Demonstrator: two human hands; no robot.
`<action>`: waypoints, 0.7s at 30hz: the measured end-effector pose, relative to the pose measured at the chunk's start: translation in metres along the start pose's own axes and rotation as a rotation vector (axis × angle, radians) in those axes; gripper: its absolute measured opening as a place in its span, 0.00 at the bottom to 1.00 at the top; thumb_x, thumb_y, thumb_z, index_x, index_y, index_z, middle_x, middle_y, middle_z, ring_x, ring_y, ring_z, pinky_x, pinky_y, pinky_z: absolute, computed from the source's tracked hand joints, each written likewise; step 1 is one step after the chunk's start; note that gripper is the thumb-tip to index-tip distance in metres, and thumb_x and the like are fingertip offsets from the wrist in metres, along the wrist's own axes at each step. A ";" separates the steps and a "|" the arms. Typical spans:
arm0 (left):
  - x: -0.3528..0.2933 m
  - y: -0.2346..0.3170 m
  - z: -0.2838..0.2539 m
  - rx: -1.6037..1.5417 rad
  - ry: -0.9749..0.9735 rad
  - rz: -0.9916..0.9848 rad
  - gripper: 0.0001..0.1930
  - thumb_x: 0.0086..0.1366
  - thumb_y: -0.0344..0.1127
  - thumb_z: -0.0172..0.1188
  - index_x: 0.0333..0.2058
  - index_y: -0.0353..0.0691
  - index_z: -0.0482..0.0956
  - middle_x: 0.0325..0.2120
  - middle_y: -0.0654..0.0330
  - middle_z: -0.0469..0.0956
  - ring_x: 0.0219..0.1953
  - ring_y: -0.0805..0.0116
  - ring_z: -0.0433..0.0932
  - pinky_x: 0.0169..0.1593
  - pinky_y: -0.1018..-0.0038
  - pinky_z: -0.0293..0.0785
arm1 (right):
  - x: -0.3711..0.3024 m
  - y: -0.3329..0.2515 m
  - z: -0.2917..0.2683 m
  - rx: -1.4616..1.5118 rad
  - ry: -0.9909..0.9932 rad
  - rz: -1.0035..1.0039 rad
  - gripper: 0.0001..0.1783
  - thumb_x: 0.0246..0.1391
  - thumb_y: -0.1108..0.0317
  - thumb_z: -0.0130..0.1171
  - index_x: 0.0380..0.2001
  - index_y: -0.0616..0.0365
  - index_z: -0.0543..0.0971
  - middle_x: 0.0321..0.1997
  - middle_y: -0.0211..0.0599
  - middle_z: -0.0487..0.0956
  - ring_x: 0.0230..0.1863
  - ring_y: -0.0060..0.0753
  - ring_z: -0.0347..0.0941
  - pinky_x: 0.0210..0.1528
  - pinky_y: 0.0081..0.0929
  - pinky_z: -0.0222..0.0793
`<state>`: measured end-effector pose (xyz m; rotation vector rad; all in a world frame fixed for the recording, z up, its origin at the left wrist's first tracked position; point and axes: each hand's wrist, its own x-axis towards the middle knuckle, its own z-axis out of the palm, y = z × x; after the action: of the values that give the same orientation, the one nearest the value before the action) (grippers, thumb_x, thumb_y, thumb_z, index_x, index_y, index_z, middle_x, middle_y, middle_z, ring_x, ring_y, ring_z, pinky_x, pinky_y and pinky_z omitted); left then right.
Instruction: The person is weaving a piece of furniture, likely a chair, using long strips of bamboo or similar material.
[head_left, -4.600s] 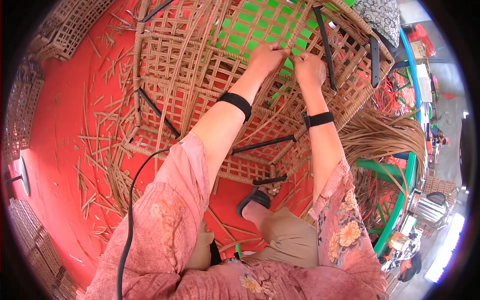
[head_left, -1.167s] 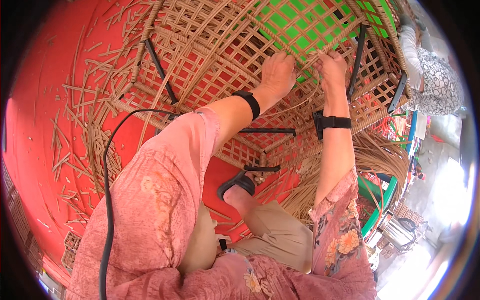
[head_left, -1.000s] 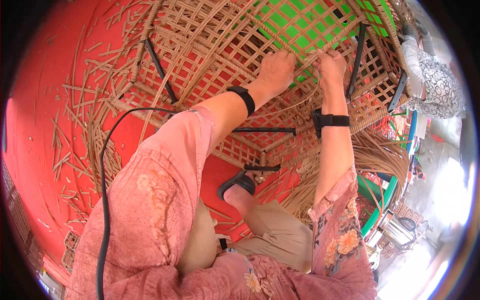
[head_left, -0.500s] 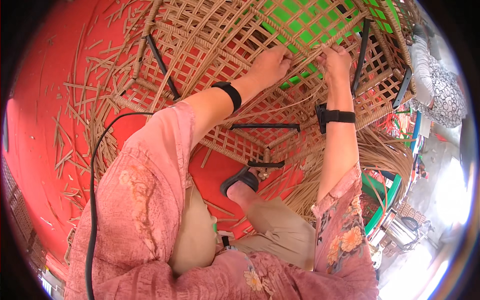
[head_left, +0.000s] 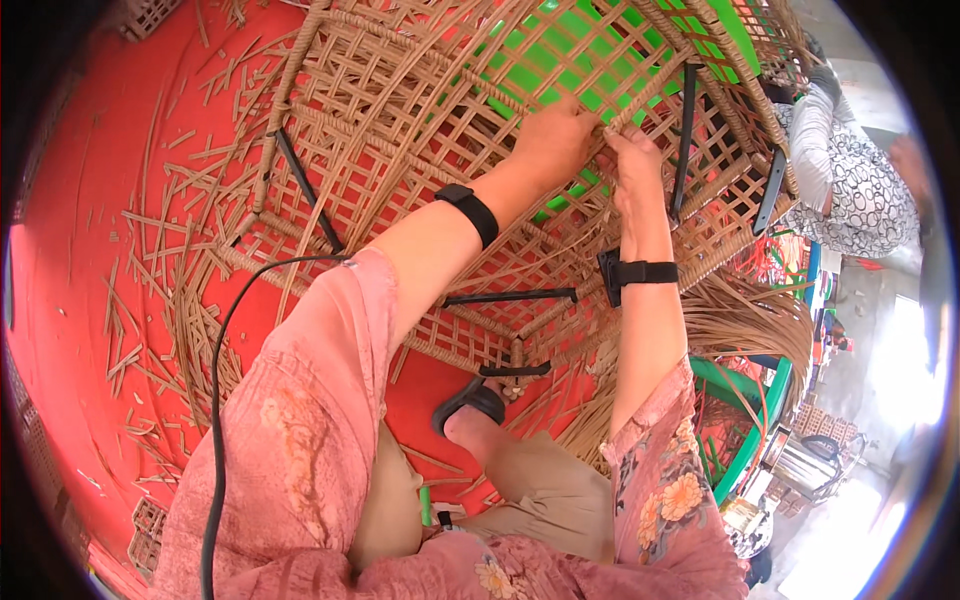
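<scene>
A large frame of openwork tan wicker (head_left: 350, 75), with cord-wrapped ribs and black bars fixed across its corners, fills the far middle. Over one of its wrapped ribs, my left hand (head_left: 556, 142) is closed in a pinch, back of the hand upward. Right beside it, my right hand (head_left: 636, 168) pinches with thumb and fingers at the same spot. Both fingertips meet on a thin wicker strip (head_left: 601, 135), mostly hidden by the fingers. Long loose strips (head_left: 400, 130) run across the weave to the left of my hands.
Cut strip pieces (head_left: 185, 300) litter the red ground sheet (head_left: 90, 200). A bright green surface (head_left: 545, 60) shows behind the weave. At right lie a bundle of long strips (head_left: 750, 318) and a green frame (head_left: 750, 440). Another person (head_left: 860, 190) is at the far right. A black cable (head_left: 218, 420) runs along my left arm.
My hands have come closer together, the right one turned with its thumb toward the left. The frame appears slightly lower and to the left in view.
</scene>
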<state>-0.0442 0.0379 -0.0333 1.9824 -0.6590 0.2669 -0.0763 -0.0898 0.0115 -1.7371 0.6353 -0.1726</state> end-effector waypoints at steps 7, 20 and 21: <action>0.008 0.001 -0.003 0.023 -0.063 0.005 0.13 0.54 0.37 0.59 0.40 0.46 0.81 0.35 0.55 0.76 0.38 0.53 0.76 0.39 0.61 0.74 | -0.007 0.002 0.000 0.098 -0.093 -0.071 0.08 0.47 0.76 0.58 0.34 0.58 0.76 0.25 0.24 0.75 0.20 0.14 0.65 0.22 0.13 0.58; 0.042 -0.009 -0.021 -0.081 -0.315 -0.187 0.12 0.56 0.41 0.60 0.32 0.38 0.77 0.27 0.52 0.78 0.34 0.54 0.77 0.36 0.64 0.71 | -0.008 0.007 0.003 0.039 -0.050 -0.080 0.13 0.48 0.80 0.56 0.40 0.65 0.73 0.35 0.33 0.75 0.37 0.21 0.69 0.41 0.19 0.64; 0.047 -0.009 -0.021 -0.080 -0.337 -0.203 0.13 0.56 0.42 0.60 0.32 0.37 0.76 0.25 0.53 0.77 0.32 0.56 0.77 0.35 0.65 0.71 | -0.009 0.007 0.003 0.039 -0.049 -0.075 0.13 0.48 0.80 0.56 0.40 0.65 0.73 0.35 0.33 0.75 0.37 0.21 0.69 0.41 0.19 0.64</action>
<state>0.0013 0.0441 -0.0090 2.0165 -0.6610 -0.2187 -0.0851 -0.0831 0.0058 -1.7239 0.5281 -0.1935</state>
